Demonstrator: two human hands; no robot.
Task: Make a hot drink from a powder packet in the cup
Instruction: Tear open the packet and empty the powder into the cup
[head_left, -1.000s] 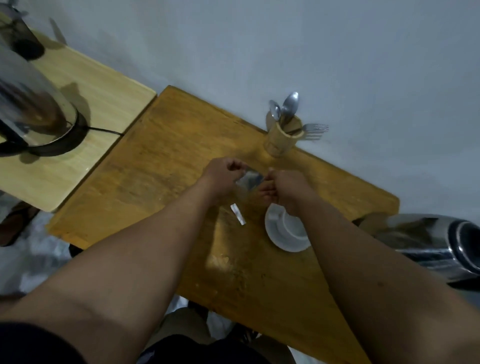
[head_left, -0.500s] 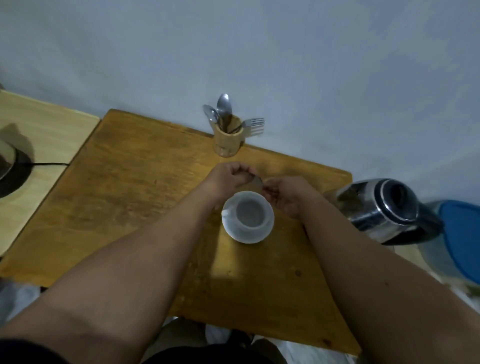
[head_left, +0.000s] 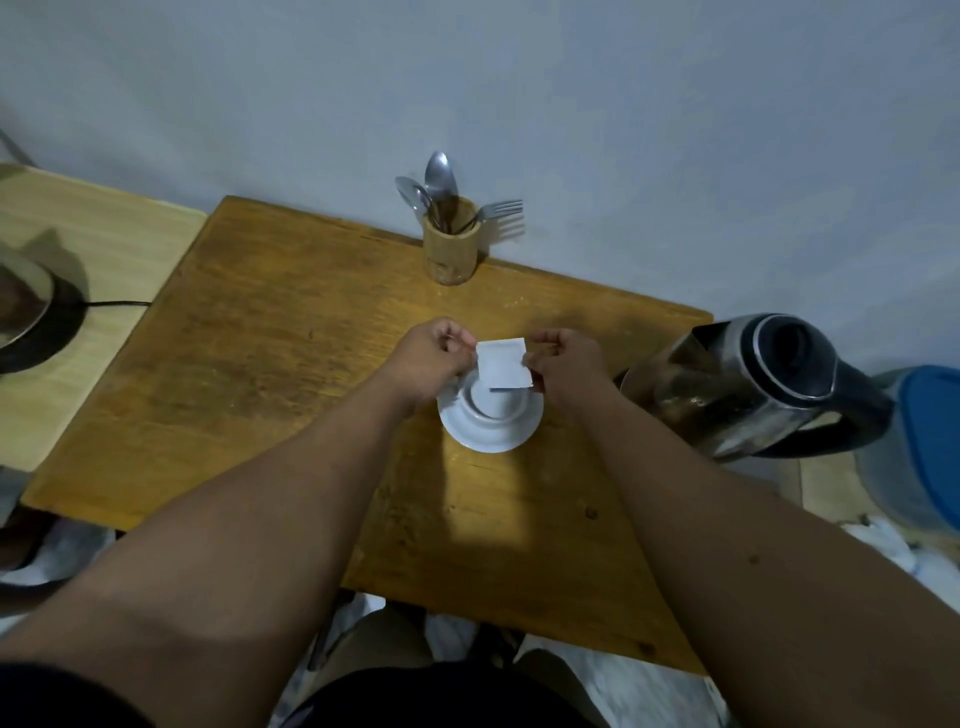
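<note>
You're at the worn orange-brown wooden table (head_left: 270, 374), with the dented steel electric kettle (head_left: 748, 387) at your right. The step in hand looks like emptying the powder: your left hand (head_left: 428, 358) and right hand (head_left: 563, 364) each pinch a side edge of the small white paper packet (head_left: 503, 362), held directly above the white ceramic cup (head_left: 493, 408) on its white saucer (head_left: 488, 434). Whether powder lies inside, I cannot tell. Next, tilt the packet's open edge down. The bamboo cutlery holder (head_left: 450, 248) keeps steel spoons (head_left: 440, 176) and a fork (head_left: 498, 209).
</note>
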